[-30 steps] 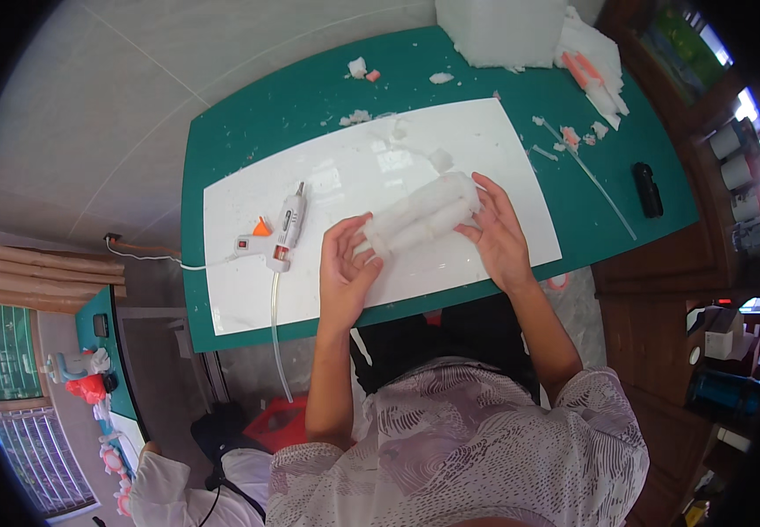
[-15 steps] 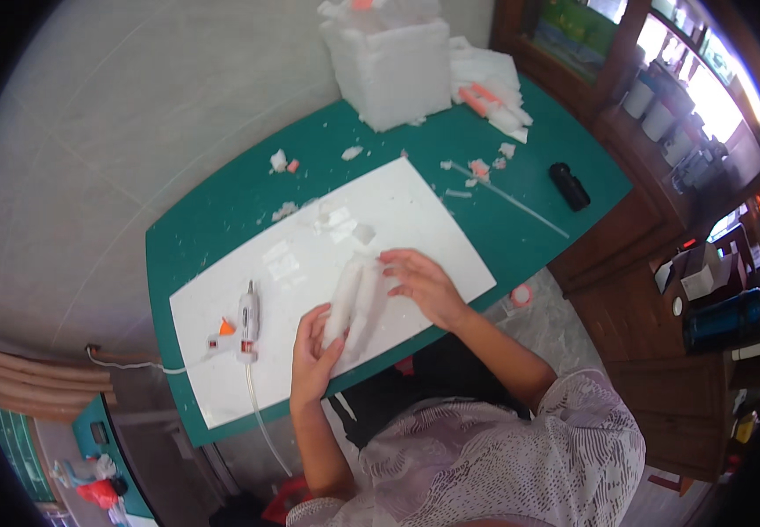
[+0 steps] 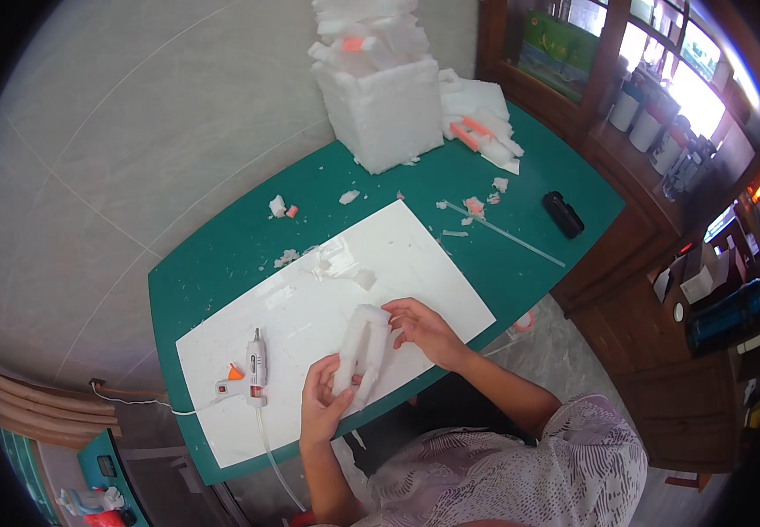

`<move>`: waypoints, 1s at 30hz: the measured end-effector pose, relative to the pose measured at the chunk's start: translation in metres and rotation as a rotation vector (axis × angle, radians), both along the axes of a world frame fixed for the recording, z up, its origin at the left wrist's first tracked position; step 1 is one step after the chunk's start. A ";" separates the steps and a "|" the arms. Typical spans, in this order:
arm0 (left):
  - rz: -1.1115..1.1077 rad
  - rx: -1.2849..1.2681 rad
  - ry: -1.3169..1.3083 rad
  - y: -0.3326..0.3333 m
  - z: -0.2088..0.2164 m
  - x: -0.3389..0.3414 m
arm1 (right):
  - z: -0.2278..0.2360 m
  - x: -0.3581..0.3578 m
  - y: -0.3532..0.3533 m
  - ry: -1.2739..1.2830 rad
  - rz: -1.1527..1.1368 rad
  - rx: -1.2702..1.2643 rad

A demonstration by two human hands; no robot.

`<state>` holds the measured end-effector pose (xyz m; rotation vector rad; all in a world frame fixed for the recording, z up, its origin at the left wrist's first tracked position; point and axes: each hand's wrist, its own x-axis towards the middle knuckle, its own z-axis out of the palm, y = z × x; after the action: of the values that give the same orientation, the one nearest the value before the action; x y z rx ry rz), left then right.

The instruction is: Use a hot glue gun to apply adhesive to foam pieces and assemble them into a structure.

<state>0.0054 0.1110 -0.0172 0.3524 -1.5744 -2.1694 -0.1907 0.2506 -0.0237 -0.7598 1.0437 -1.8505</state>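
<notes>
A narrow, elongated frame of white foam strips (image 3: pixel 350 353) with an open slot down its middle is tilted over the white board (image 3: pixel 231 422). My left hand (image 3: pixel 323 400) grips its lower left end, the thumb lying across the near part. At the upper right side, my right hand (image 3: pixel 424 332) has its fingers apart, the fingertips close to or touching the foam. A white glue gun (image 3: pixel 258 364) with an orange trigger lies on the board left of my hands, a clear glue stick (image 3: pixel 273 457) sticking out of its back.
Foam scraps (image 3: pixel 338 265) lie on the board and the green table (image 3: pixel 213 272). A white foam box (image 3: pixel 380 114) stands at the back, beside foam sheets with orange pieces (image 3: pixel 477 132). At the right are a long glue stick (image 3: pixel 521 241) and a black case (image 3: pixel 563 214).
The view has shifted, so the table sits lower in the picture. The foam frame has turned in my left hand, showing its slot more clearly; my right hand stays by its upper end.
</notes>
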 end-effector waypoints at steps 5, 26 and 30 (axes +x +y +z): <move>0.029 0.014 0.047 -0.001 -0.002 -0.001 | 0.000 0.002 0.003 0.038 -0.022 -0.022; 0.206 -0.104 0.071 0.009 -0.005 -0.013 | 0.005 0.039 -0.005 0.244 -0.024 0.118; 0.254 -0.021 0.063 0.002 -0.016 -0.005 | -0.003 0.044 -0.006 0.347 -0.057 0.105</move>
<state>0.0003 0.1127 -0.0332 0.4473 -1.4333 -1.9502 -0.1472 0.2445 -0.0271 -1.0200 1.3829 -1.7318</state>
